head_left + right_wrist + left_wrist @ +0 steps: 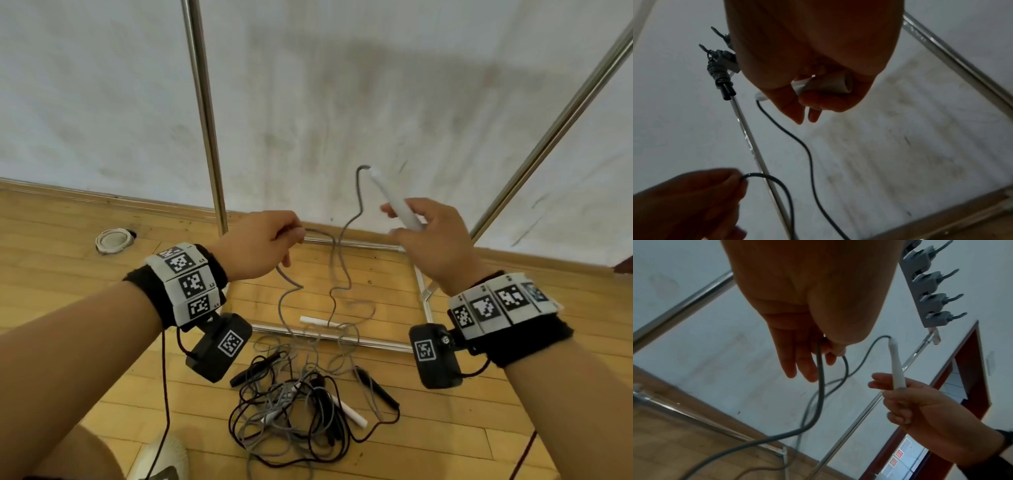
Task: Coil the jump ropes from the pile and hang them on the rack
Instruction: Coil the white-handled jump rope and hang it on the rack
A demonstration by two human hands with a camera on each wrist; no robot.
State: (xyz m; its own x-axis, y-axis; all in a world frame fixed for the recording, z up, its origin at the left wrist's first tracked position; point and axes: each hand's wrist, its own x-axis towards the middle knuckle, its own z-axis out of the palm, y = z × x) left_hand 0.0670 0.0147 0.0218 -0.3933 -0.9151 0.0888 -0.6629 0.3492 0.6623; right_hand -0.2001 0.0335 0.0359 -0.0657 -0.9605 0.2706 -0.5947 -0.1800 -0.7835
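While my right hand (433, 236) grips the rigid white plastic handle (394, 200), my left hand (260, 245) pinches its limp, light, kink-prone thin grey cord (337, 260); I judge the handles the surest hold.

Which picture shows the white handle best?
The head view: the white handle shows nearly whole in the right hand. The left wrist view also shows its length, blurrier. The right wrist view shows only its butt end.

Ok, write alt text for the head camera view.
A person's right hand holds a white plastic jump-rope handle while the left hand pinches its thin grey cord, which trails down to a tangled pile of grey and black ropes on the wooden floor. A metal rack frame stands against the white wall.
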